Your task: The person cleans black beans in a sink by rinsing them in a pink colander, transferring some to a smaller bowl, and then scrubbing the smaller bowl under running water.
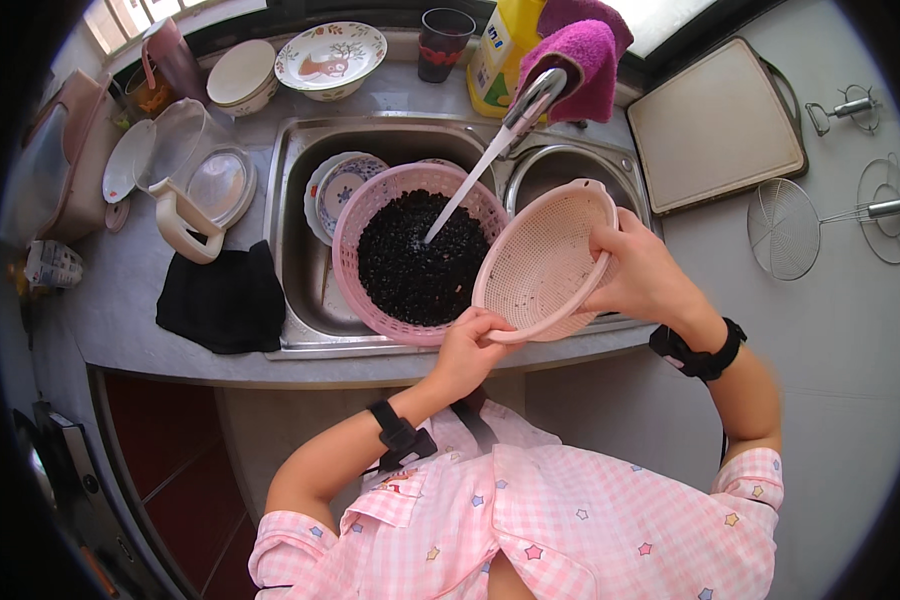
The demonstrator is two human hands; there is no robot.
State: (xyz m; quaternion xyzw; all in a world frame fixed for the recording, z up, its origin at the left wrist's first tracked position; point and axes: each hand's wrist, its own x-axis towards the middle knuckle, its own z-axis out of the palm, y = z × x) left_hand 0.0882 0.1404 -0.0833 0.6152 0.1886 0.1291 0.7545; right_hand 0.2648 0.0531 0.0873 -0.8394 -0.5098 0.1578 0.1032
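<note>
Between both hands a peach-pink plastic colander (544, 262) is tilted, its open side facing left, with a few dark bits stuck to its mesh. My left hand (472, 349) pinches its lower rim, and my right hand (634, 262) grips the right rim with the thumb inside. Just left of it, a pink plastic basket (349, 292) rests in the larger sink basin. It holds a mass of small black pieces (412, 277), which look like beans or seeds. Water (461, 195) runs onto them from the chrome faucet (536, 97). The colander's rim overlaps the basket's right edge in view.
Bowls (345, 184) sit behind the basket in the stainless-steel sink (300, 315). A black cloth (225, 304) and a clear jug (176, 146) lie on the left counter. At right are a cutting board (716, 124) and a hanging wire skimmer (784, 229). A yellow bottle (499, 56) stands behind the faucet.
</note>
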